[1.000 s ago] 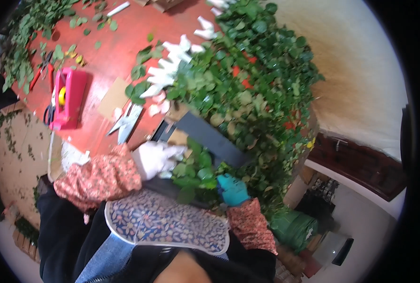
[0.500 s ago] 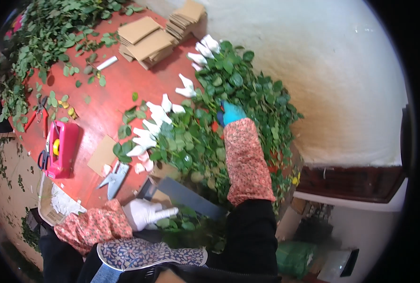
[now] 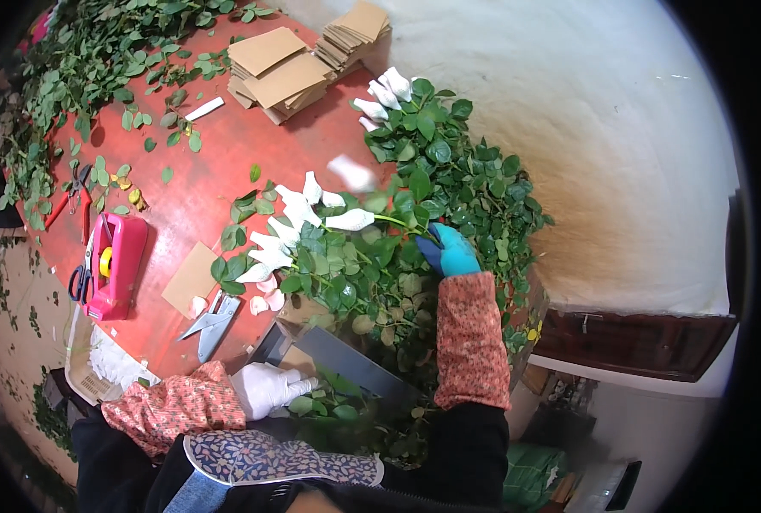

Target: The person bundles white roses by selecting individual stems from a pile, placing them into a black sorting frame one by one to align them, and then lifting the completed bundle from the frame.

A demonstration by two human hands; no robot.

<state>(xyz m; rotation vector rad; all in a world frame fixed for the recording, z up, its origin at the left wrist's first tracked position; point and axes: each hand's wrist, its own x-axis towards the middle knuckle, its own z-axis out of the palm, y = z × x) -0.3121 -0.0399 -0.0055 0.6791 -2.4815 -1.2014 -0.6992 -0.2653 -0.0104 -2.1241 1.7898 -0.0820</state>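
My right hand [image 3: 451, 251], in a blue glove, is closed round the green stem of a rose [image 3: 350, 221] whose bud wears a white sleeve. That bud points left, over the leaves. Just above it another white-sleeved bud [image 3: 352, 173] is smeared by motion; whether my hand holds its stem too, I cannot tell. Several more white-sleeved roses [image 3: 269, 250] lie in a row along the leafy pile [image 3: 483, 188]. My left hand [image 3: 269, 389], white-gloved, has its fingers loosely extended beside a dark grey box [image 3: 355, 363] and some leaves, with nothing visible in it.
On the red table [image 3: 218, 175] lie grey shears [image 3: 212, 326], a piece of cardboard [image 3: 191, 280] and pink petals [image 3: 274, 299]. A pink tape dispenser [image 3: 120, 265] and red-handled pruners [image 3: 81, 205] sit left. Cardboard stacks [image 3: 278, 73] stand at the back, beside the wall [image 3: 603, 171].
My right hand has moved right and nearer, drawing a white-sleeved rose along. Another bud is now blurred. My left hand's outstretched finger has drawn in toward the others.
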